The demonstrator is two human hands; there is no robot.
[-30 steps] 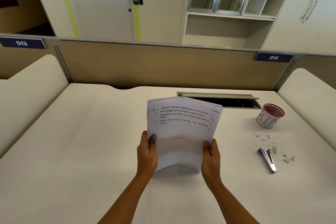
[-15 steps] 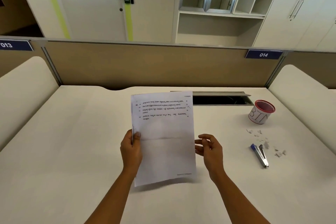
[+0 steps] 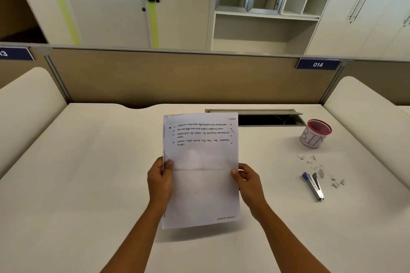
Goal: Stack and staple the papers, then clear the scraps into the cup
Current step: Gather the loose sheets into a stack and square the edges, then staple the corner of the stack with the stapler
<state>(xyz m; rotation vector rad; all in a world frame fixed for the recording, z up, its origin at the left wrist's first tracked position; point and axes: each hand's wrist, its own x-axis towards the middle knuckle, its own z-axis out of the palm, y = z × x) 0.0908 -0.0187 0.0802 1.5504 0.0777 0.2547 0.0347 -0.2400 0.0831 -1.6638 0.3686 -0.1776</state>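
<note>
A stack of white papers [image 3: 200, 184] with printed lines on the top sheet is held upright above the desk. My left hand [image 3: 160, 180] grips its left edge at mid-height, thumb on the front. My right hand [image 3: 248, 180] pinches the right edge at the same height. A blue and silver stapler [image 3: 314, 185] lies on the desk to the right. Several small paper scraps [image 3: 319, 169] are scattered around and beyond the stapler. A white cup [image 3: 314, 134] with a red rim and "BIN" written on it stands at the back right.
The white desk [image 3: 88, 184] is bounded by a beige partition [image 3: 168, 77] at the back. An open cable slot [image 3: 261, 117] sits in the desk behind the papers, left of the cup. Low white dividers flank the desk on both sides.
The papers went from bent between both hands to flat and upright. My right hand let go half a second ago and now grips the right edge again.
</note>
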